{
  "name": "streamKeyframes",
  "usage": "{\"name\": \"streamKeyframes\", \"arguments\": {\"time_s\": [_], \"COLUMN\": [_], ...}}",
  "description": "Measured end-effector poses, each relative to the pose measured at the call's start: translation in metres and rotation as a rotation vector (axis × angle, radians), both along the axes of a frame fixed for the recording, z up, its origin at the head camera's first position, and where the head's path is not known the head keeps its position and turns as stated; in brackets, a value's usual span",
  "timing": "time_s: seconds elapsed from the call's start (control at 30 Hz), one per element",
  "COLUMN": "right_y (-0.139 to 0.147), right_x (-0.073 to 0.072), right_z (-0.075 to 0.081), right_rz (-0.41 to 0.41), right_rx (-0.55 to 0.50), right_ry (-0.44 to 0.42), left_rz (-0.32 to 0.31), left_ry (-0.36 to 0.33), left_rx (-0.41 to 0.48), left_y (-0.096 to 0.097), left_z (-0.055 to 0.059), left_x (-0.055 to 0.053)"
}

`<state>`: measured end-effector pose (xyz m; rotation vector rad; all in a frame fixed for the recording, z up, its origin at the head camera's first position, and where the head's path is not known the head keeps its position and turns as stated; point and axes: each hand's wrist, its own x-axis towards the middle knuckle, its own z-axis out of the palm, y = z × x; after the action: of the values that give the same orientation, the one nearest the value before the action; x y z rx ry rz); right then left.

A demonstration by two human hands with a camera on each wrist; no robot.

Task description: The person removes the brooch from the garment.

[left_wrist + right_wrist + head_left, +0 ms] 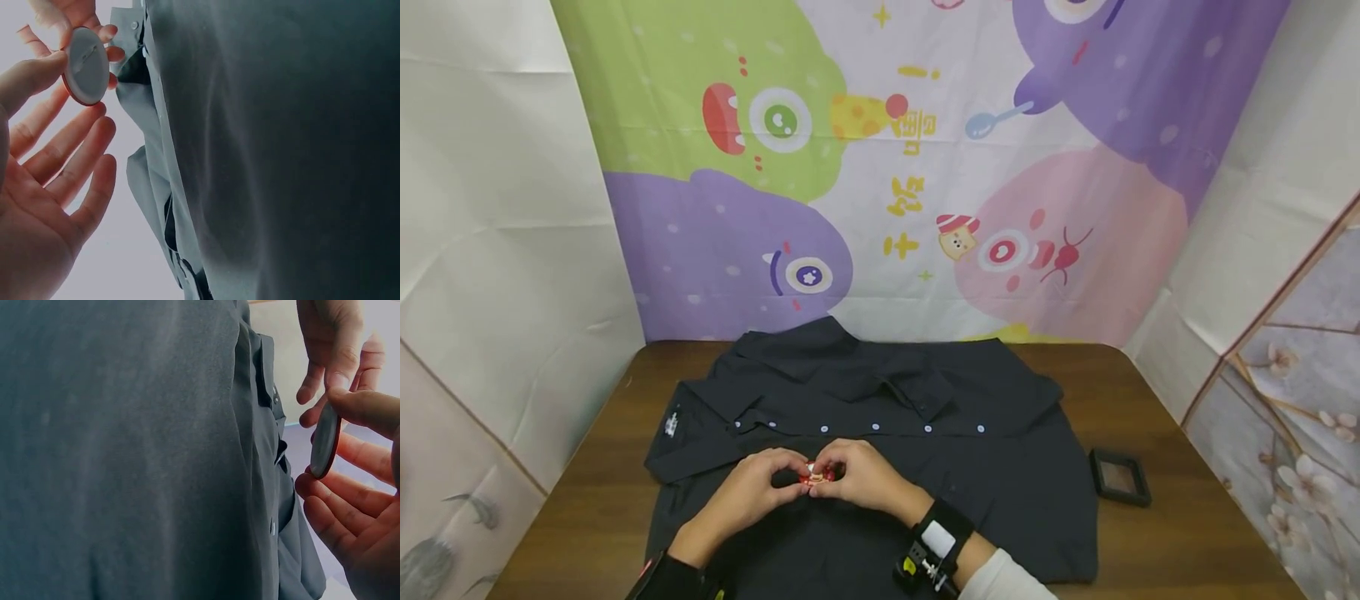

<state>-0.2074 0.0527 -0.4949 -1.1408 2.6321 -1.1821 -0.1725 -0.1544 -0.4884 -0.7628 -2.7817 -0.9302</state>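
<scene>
A round button badge with a red printed face is held up between both hands, over the dark short-sleeved shirt. My left hand pinches one edge of it between thumb and fingers. From the other side my right hand pinches the opposite edge. The left wrist view shows the back of the badge, whitish with a pin across it and a red rim. Seen nearly edge-on in the right wrist view, the badge has its back turned toward the shirt.
The shirt lies spread on a brown wooden table, its collar and row of white buttons beyond the hands. A small black square frame lies right of the shirt. Behind the table hangs a cartoon-printed cloth.
</scene>
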Motion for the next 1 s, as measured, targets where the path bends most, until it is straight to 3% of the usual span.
{"name": "streamKeyframes", "arguments": {"time_s": [0.23,0.37,0.73,1.0], "right_y": [-0.0005,0.0017,0.0059,0.0062], "right_x": [0.003,0.0054,-0.0045,-0.0001], "right_z": [-0.0022,-0.005,0.0019,-0.0007], "right_rz": [-0.005,-0.001,-0.042,-0.048], "right_rx": [0.004,0.0,0.037,0.018], "right_ry": [0.04,0.04,0.101,0.057], "left_rz": [-0.007,-0.002,0.055,0.072], "left_ry": [0.04,0.015,-0.032,-0.08], "left_rx": [0.012,0.014,-0.029,-0.033], "left_y": [-0.0007,0.0004,0.0049,0.0047], "left_z": [-0.0012,-0.0032,0.0001,-0.0019], "left_x": [0.0027,0.0045,-0.005,-0.0023]}}
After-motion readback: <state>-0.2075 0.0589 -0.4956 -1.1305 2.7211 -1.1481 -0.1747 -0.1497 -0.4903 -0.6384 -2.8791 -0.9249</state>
